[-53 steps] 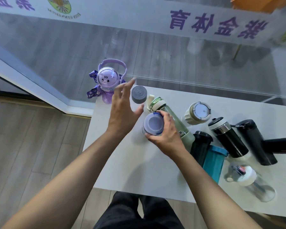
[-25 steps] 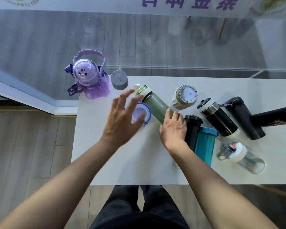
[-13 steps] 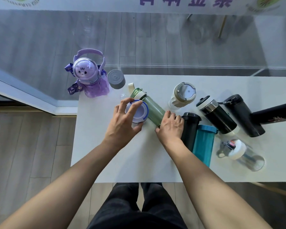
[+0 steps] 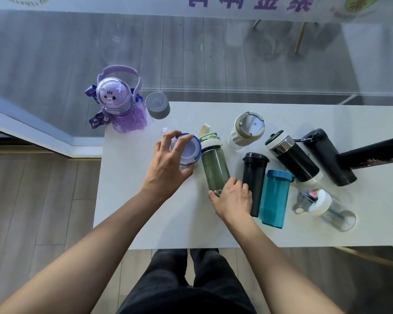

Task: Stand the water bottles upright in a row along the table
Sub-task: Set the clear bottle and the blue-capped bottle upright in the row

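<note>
A purple bottle with a handle (image 4: 120, 103) and a grey-capped bottle (image 4: 157, 105) stand upright at the table's far left. My left hand (image 4: 167, 164) grips a blue-lidded clear bottle (image 4: 190, 149) from above; it stands upright. Beside it lies a green bottle (image 4: 214, 165), and my right hand (image 4: 233, 197) holds its base end. A beige-lidded bottle (image 4: 247, 129) stands behind. Lying to the right are a black bottle (image 4: 254, 177), a teal one (image 4: 275, 198), several dark flasks (image 4: 293, 158) and a clear bottle with a white cap (image 4: 325, 208).
The white table (image 4: 145, 218) ends at a left edge by the purple bottle and a near edge over my legs. A glass wall with purple lettering runs behind it. Wooden floor lies to the left.
My left hand came down and closed on the blue-lidded bottle, which has shifted left. My right hand slid down the green bottle to its base end.
</note>
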Tool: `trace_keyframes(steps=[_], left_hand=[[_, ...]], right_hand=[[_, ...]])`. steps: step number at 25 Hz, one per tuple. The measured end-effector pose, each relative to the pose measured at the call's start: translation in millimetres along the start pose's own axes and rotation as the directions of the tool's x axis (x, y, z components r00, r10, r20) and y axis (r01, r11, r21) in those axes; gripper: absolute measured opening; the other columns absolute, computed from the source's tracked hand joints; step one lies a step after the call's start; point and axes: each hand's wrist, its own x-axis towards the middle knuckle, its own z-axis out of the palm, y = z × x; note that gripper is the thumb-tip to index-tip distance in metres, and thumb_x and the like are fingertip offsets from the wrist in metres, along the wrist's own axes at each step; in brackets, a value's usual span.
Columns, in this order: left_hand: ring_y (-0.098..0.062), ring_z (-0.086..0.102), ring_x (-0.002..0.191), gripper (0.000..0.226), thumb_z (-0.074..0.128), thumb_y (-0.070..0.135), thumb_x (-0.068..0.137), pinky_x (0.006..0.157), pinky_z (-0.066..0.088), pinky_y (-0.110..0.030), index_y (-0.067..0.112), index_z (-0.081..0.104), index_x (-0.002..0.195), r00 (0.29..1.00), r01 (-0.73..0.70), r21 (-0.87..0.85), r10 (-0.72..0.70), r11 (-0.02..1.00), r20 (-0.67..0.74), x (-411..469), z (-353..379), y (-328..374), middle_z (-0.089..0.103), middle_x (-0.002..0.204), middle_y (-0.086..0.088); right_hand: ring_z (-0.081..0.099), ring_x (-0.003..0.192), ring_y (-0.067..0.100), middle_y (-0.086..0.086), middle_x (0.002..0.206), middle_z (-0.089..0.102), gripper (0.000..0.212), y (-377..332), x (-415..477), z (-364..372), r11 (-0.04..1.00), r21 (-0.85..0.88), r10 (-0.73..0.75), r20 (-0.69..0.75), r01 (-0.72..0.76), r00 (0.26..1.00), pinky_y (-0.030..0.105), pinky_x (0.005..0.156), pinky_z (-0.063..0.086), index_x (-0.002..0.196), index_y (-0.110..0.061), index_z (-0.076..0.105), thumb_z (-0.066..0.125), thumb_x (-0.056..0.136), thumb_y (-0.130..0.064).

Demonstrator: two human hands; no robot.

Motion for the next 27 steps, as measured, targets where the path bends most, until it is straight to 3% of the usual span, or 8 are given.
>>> trace_keyframes(steps=[3, 6, 9, 14, 17, 20, 23, 27], left_hand=[[-0.035, 0.049, 0.111, 0.066, 0.077, 0.019, 0.075, 0.096, 0.047, -0.044, 0.023, 0.052, 0.136, 1.000, 0.003, -0.003, -0.003, 1.000, 0.007, 3, -1, 2, 0.043, 0.137, -0.007], [-0.035, 0.051, 0.114, 0.063, 0.075, 0.019, 0.076, 0.099, 0.045, -0.041, 0.019, 0.054, 0.135, 0.999, -0.022, 0.067, 0.020, 0.998, 0.031, 13, -5, 7, 0.049, 0.137, -0.008], [-0.031, 0.051, 0.122, 0.059, 0.067, 0.035, 0.077, 0.101, 0.040, -0.043, 0.021, 0.056, 0.134, 0.999, -0.046, 0.242, 0.049, 0.969, -0.007, 22, -20, 10, 0.054, 0.141, 0.000], [-0.030, 0.048, 0.124, 0.053, 0.063, 0.033, 0.081, 0.100, 0.037, -0.041, 0.025, 0.054, 0.133, 0.964, 0.023, 0.330, 0.066, 0.944, -0.257, 46, -57, -4, 0.051, 0.142, -0.004], [-0.036, 0.040, 0.129, 0.073, 0.071, 0.028, 0.080, 0.107, 0.036, -0.044, 0.031, 0.040, 0.145, 0.992, 0.122, 0.266, -0.110, 0.956, -0.059, 73, -71, -19, 0.037, 0.150, -0.008], [-0.037, 0.048, 0.120, 0.072, 0.069, 0.016, 0.082, 0.100, 0.041, -0.041, 0.030, 0.039, 0.146, 0.981, 0.126, 0.195, -0.152, 0.973, 0.124, 94, -71, -32, 0.043, 0.142, -0.008], [-0.036, 0.055, 0.110, 0.062, 0.062, 0.004, 0.082, 0.089, 0.045, -0.039, 0.023, 0.047, 0.139, 0.984, 0.126, 0.152, -0.143, 0.980, 0.107, 115, -71, -38, 0.050, 0.130, -0.010], [-0.035, 0.054, 0.111, 0.061, 0.063, 0.007, 0.083, 0.085, 0.037, -0.030, 0.023, 0.046, 0.139, 0.983, 0.130, 0.125, -0.144, 0.984, 0.111, 143, -69, -39, 0.049, 0.130, -0.011]], right_hand=[[0.047, 0.123, 0.032, 0.013, 0.137, 0.051, 0.085, -6, 4, -14, 0.984, 0.133, -0.095, -0.160, 0.116, 0.983, 0.042, 0.105, 0.040, 0.146, -0.010, 0.034, 0.060, 0.085, -0.062], [0.043, 0.131, 0.027, 0.009, 0.148, 0.044, 0.089, -31, 17, -37, 0.830, 0.317, -0.344, -0.356, 0.459, 0.869, 0.042, 0.112, 0.039, 0.154, -0.016, 0.026, 0.067, 0.081, -0.049], [0.045, 0.136, 0.026, 0.004, 0.153, 0.042, 0.095, -61, 36, -61, 0.715, 0.364, -0.453, -0.408, 0.596, 0.792, 0.043, 0.111, 0.039, 0.155, -0.018, 0.028, 0.074, 0.075, -0.038], [0.056, 0.119, 0.025, 0.001, 0.133, 0.057, 0.082, -71, 47, -73, 0.692, 0.377, -0.471, -0.411, 0.616, 0.781, 0.041, 0.099, 0.045, 0.143, -0.021, 0.043, 0.079, 0.074, -0.047], [0.058, 0.111, 0.024, -0.003, 0.125, 0.060, 0.077, -75, 52, -80, 0.661, 0.475, -0.437, -0.385, 0.581, 0.813, 0.040, 0.094, 0.047, 0.134, -0.023, 0.044, 0.081, 0.070, -0.047], [0.056, 0.117, 0.023, -0.005, 0.130, 0.057, 0.082, -81, 71, -94, 0.632, 0.553, -0.445, -0.316, 0.544, 0.838, 0.039, 0.098, 0.047, 0.138, -0.025, 0.042, 0.082, 0.069, -0.042], [0.053, 0.123, 0.023, 0.000, 0.135, 0.054, 0.088, -90, 102, -113, 0.658, 0.523, -0.455, -0.298, 0.542, 0.839, 0.036, 0.104, 0.044, 0.144, -0.024, 0.042, 0.085, 0.068, -0.036], [0.054, 0.120, 0.027, 0.004, 0.135, 0.051, 0.085, -96, 143, -139, 0.755, 0.431, -0.400, -0.294, 0.494, 0.868, 0.035, 0.094, 0.044, 0.141, -0.025, 0.042, 0.084, 0.068, -0.029]])
